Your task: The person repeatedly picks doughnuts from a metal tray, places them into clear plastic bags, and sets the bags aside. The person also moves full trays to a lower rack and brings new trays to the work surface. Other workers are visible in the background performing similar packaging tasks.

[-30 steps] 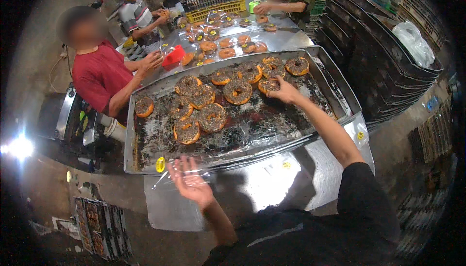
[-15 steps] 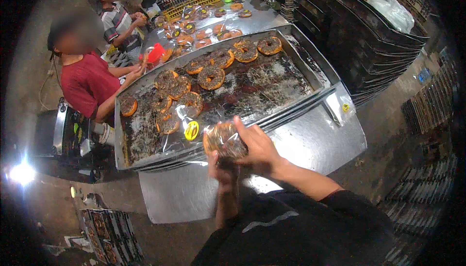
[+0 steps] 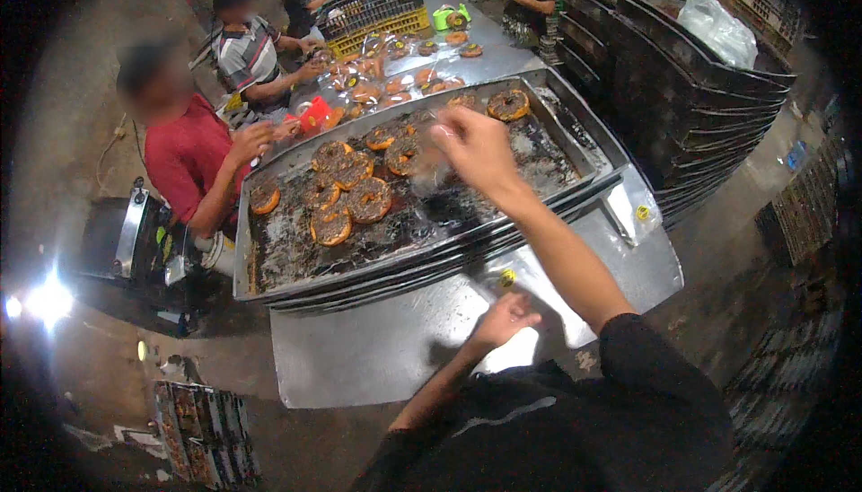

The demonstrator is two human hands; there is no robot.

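My right hand (image 3: 478,149) is raised over the tray, fingers pinched together. Below them hangs a motion-blurred bagged doughnut (image 3: 435,174) in clear plastic. My left hand (image 3: 507,320) is low over the metal tabletop (image 3: 359,348), fingers loosely bent and apart, with nothing visible in them. Just beyond its fingertips is a yellow round label (image 3: 507,277), seemingly on clear plastic. The dark, crusted baking tray (image 3: 296,267) holds several chocolate-topped doughnuts (image 3: 369,199), mostly on its left and far side. My right hand and forearm hide part of the tray.
Wrapped doughnuts (image 3: 366,92) lie beyond the tray, near black and yellow crates (image 3: 377,30). A person in a red shirt (image 3: 190,155) works at the left, with others farther back. Stacked dark trays (image 3: 673,88) rise at the right. Clear bags (image 3: 633,209) lie at the tabletop's right.
Both hands held the bagged doughnut together near the tray's front edge. They have separated: my right hand moved up and forward over the tray, my left moved right and lower. The view has shifted slightly.
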